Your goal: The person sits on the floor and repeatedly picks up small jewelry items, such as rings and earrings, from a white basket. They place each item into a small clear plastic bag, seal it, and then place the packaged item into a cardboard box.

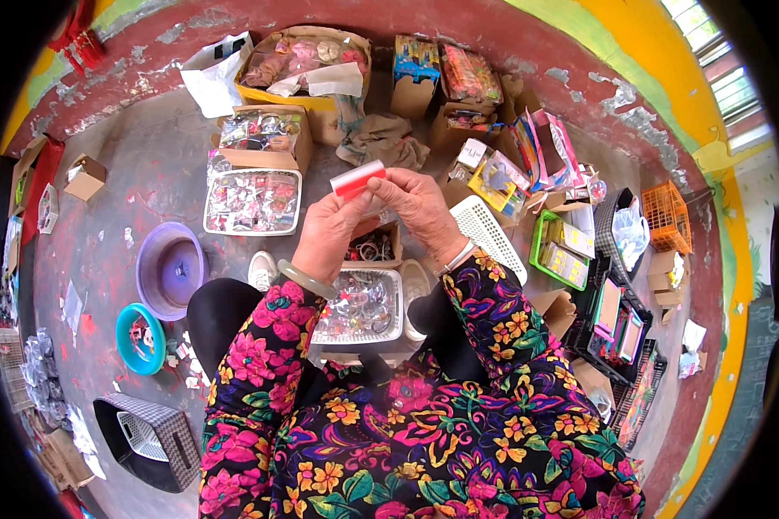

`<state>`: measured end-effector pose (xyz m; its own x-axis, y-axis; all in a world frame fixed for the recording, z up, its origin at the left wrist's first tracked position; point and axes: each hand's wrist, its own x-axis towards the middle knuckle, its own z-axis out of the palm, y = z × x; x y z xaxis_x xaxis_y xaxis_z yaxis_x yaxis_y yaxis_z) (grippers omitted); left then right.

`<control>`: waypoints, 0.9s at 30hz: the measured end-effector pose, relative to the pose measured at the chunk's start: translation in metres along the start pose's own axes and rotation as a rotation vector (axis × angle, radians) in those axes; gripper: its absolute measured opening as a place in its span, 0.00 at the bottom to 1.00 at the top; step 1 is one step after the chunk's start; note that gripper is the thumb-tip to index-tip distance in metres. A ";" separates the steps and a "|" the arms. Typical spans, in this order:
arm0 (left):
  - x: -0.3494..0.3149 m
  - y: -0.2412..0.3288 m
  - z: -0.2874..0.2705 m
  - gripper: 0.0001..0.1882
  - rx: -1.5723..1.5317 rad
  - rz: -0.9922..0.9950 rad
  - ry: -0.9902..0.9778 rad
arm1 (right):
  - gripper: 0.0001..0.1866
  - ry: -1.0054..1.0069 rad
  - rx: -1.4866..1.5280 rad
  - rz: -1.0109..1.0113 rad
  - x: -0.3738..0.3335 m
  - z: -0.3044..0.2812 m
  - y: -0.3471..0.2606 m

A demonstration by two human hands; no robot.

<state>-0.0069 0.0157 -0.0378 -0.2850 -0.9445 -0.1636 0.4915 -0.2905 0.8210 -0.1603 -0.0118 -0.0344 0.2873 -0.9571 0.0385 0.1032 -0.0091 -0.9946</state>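
Between my two hands, above the baskets, is a small flat packet [353, 180], red with a whitish translucent edge. My left hand [327, 233] grips its lower left side, with the fingers partly hidden behind it. The thumb and fingers of my right hand [420, 210] pinch its right end. Below my wrists sits a white plastic basket [400, 310] with small clear-wrapped pieces in it. Just beyond that basket, partly covered by my hands, stands a cardboard box [396, 246] of dark and red small items.
Another white basket [253, 232] of wrapped pieces stands ahead on the left. A purple basin [150, 298] and a turquoise basin [121, 333] lie to the left. An empty white basket [491, 227], a green crate [538, 232] and black crates [590, 333] are on the right.
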 end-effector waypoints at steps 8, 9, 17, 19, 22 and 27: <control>-0.003 0.005 -0.003 0.14 0.018 -0.035 0.082 | 0.19 -0.076 -0.075 -0.021 0.000 0.004 -0.001; -0.001 0.001 -0.009 0.14 0.053 -0.038 0.062 | 0.19 -0.075 -0.038 0.003 0.000 0.005 0.000; -0.009 0.007 0.000 0.22 0.199 -0.104 -0.216 | 0.16 -0.031 0.317 0.287 -0.003 -0.001 -0.007; -0.007 0.008 -0.002 0.23 0.281 -0.127 -0.298 | 0.15 -0.019 0.355 0.308 -0.004 -0.004 -0.007; -0.007 0.009 -0.002 0.21 0.262 -0.138 -0.308 | 0.15 -0.015 0.357 0.320 -0.004 -0.006 -0.007; -0.006 0.008 -0.004 0.23 -0.015 -0.192 -0.146 | 0.16 -0.124 0.351 0.340 -0.002 -0.012 -0.010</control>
<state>0.0019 0.0187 -0.0326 -0.4899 -0.8398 -0.2340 0.4287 -0.4658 0.7741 -0.1729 -0.0130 -0.0260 0.4689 -0.8472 -0.2500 0.2917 0.4156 -0.8615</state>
